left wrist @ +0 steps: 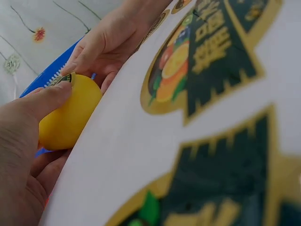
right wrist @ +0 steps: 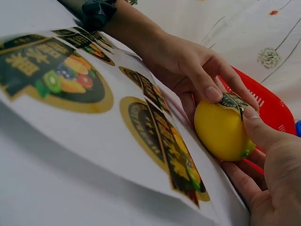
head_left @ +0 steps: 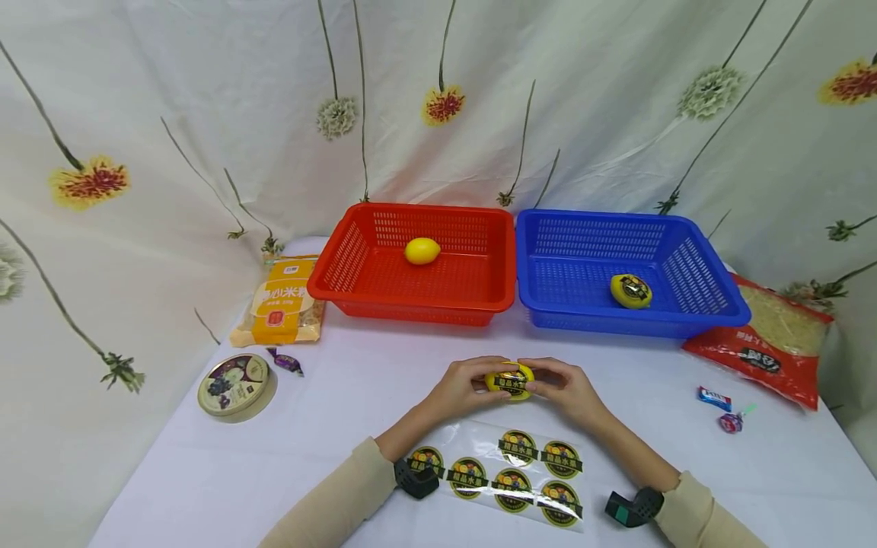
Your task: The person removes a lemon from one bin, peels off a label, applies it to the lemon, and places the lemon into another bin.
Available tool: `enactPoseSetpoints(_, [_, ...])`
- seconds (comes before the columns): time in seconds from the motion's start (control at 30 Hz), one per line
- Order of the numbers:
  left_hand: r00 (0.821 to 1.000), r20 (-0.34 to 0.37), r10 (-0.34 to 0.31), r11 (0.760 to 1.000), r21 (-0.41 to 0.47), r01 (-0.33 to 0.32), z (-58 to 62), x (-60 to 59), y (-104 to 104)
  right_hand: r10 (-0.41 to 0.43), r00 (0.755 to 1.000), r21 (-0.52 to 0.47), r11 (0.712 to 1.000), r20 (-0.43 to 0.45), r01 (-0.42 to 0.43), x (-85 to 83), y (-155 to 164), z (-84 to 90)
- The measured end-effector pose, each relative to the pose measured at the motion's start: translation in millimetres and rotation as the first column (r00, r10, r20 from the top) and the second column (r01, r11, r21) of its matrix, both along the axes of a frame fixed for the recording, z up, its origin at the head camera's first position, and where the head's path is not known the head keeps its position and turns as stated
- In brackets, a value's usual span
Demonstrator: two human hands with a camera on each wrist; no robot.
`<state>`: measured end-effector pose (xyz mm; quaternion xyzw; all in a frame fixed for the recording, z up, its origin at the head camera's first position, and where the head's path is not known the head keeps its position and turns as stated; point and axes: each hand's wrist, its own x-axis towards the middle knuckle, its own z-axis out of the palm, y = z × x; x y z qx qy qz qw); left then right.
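Head view shows a white table (head_left: 342, 396) with things laid out on it. Far on the left sits a round tin (head_left: 234, 383), with a purple candy (head_left: 286, 361) just beside it. Behind them lies an orange snack bag (head_left: 281, 301). Next comes a red basket (head_left: 418, 262) with one plain lemon (head_left: 422, 250) inside. Touching its side is a blue basket (head_left: 626, 270), and in it rests a lemon with a sticker (head_left: 631, 291) on top.

Near the front, in the middle, both hands meet around a yellow lemon (head_left: 510, 380). It is held just above the table, in front of the two baskets. The left hand (head_left: 462, 390) curls its fingers round the left side of it, with the thumb on top. The right hand (head_left: 565, 388) curls round the right side, and its thumb presses a dark round sticker (right wrist: 233, 100) down on the fruit. Just in front of the hands lies a clear sticker sheet (head_left: 503, 476) with more round stickers on it.

Farther right lie a blue candy (head_left: 714, 397) and a lollipop (head_left: 733, 420). Behind them, beside the blue basket, rests a red noodle bag (head_left: 770, 342).
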<state>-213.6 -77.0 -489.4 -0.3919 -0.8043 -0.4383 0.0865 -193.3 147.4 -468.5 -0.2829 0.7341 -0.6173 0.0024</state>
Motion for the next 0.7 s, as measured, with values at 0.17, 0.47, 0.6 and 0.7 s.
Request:
enactPoseSetpoints(0.17, [0.997,0.066,-0.043,0.998,0.057,0.039,26.8,14.0,2.3,0.041,0.999,0.075,0.996,0.032,-0.043,-11.1,14.4,-16.8])
enactPoseSetpoints(0.47, [0.993,0.115,-0.035,0.996,0.087,0.025,23.8,16.2,5.6,-0.372,0.925,-0.267,0.901,-0.072,0.342,-5.3,36.0,-9.7])
enactPoseSetpoints(0.6, [0.992,0.125,-0.018,0.998,0.064,0.01,8.1,7.4,4.6,-0.609,0.793,-0.387,0.724,0.03,0.571,-9.8,52.4,-2.8])
enactPoseSetpoints(0.7, [0.991,0.131,-0.032,0.998,0.062,0.024,5.0,3.7,2.8,-0.679,0.72,-0.402,0.625,0.144,0.669,-17.0,65.8,7.1])
